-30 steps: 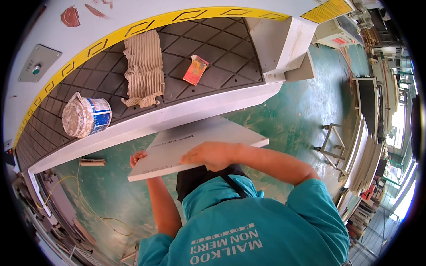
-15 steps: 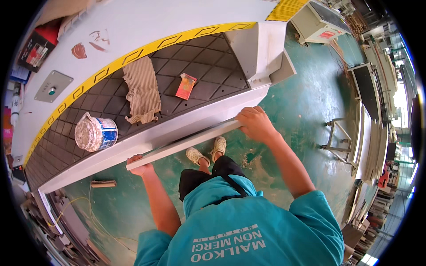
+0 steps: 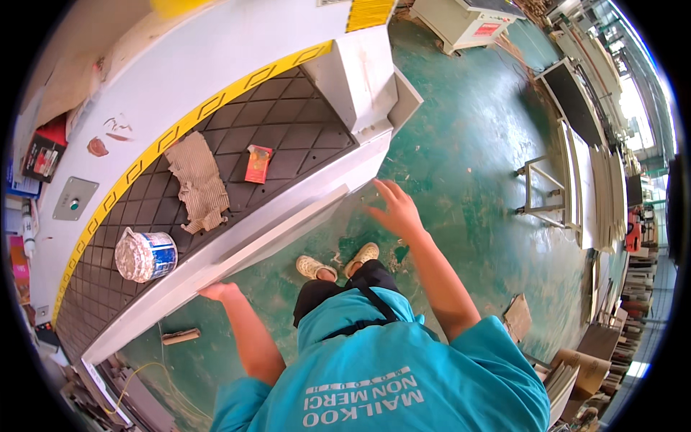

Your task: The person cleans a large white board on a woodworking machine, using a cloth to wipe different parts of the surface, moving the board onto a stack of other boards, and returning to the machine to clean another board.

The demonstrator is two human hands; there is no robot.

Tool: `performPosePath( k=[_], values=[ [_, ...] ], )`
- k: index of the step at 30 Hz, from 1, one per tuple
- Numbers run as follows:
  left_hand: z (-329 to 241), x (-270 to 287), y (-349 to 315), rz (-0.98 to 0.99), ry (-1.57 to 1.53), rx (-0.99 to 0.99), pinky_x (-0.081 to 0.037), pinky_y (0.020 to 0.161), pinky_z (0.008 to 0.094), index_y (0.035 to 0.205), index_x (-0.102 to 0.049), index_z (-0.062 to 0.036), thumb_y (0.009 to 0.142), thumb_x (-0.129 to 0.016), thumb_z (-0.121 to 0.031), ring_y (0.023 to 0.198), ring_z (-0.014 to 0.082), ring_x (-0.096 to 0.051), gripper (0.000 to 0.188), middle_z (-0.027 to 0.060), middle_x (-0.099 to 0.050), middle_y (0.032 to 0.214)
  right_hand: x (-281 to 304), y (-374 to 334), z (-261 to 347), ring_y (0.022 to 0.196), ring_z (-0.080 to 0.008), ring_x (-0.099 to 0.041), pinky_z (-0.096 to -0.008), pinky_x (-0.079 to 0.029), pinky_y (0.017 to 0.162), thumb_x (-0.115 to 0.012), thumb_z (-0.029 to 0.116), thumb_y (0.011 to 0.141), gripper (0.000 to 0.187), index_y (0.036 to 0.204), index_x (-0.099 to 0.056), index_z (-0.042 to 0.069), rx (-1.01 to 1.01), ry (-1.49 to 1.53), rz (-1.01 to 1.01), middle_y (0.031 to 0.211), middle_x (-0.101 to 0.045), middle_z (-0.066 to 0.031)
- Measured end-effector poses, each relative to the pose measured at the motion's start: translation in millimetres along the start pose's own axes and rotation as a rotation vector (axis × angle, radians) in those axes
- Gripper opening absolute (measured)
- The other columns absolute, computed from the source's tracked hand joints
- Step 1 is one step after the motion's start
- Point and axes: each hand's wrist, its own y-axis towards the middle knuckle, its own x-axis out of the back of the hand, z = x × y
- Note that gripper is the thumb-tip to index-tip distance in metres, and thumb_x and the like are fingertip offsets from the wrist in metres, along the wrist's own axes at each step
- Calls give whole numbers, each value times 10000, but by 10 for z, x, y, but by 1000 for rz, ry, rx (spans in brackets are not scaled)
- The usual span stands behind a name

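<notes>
A long pale panel [image 3: 294, 222] lies along the grey front rail of a machine, its narrow edge uppermost. At the panel's near left end is my left hand [image 3: 220, 289], close against it, with most of the fingers hidden. My right hand [image 3: 396, 210] is held over the floor just past the panel's far right end, open with fingers apart and nothing in it.
On the dark quilted machine bed [image 3: 288, 126] lie a white-and-blue tub [image 3: 146, 255], torn corrugated cardboard [image 3: 196, 183] and a small red-orange box [image 3: 258, 164]. A wheeled metal frame [image 3: 543, 191] stands at right beside stacked boards. A cardboard scrap [image 3: 180, 336] is on the green floor.
My right hand has let go of the panel and moved off its end with fingers spread. The panel has come closer against the machine's front rail. The view has shifted to the right.
</notes>
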Motion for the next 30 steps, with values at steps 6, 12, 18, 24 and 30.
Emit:
performPosePath(
  k=[6, 12, 18, 24, 30],
  values=[
    [851, 291, -324, -54, 539, 290, -348, 1060, 414, 1393, -470, -61, 943, -404, -483, 1195, 260, -529, 620, 108, -529, 1367, -559, -2470, -2021, 1142, -350, -585, -442, -469, 955, -560, 348, 891, 420, 1223, -610, 95, -704, -56, 559, 1203, -637, -170],
    [1322, 72, -1402, 209, 552, 273, -226, 1114, 429, 1508, -279, -72, 969, -387, -498, 1332, 285, -412, 696, 126, -383, 1491, -496, -4957, -2543, 1023, -298, -659, -395, -518, 896, -756, 382, 725, 543, 1216, -659, 170, -1320, 176, 635, 1098, -695, -132],
    [2057, 26, -2044, 813, 971, 53, -411, 785, 309, 1075, -578, -121, 927, -564, -318, 851, 118, -453, 247, -13, -519, 913, -585, -5173, -2998, 958, -290, -686, -384, -535, 856, -727, 445, 747, 515, 1194, -671, 197, -1284, 454, 489, 1007, -723, -123],
    [2739, -55, -3340, 1407, 1783, 53, -477, 857, 366, 1065, -659, -40, 886, -623, -253, 967, 225, -603, 281, 108, -669, 1004, 282, -4418, -4008, 1027, -308, -662, -388, -518, 904, -675, 363, 791, 509, 1253, -625, 154, -1154, 561, 195, 1110, -699, -124],
    [3740, -965, -4481, 1577, 1758, -226, -500, 844, 384, 1060, -690, -67, 853, -655, -302, 954, 250, -644, 315, 120, -702, 998, 1358, -3930, -5307, 994, -252, -682, -348, -527, 893, -693, 333, 791, 504, 1251, -626, 139, -1082, 521, 7, 1075, -712, -111]
  ],
)
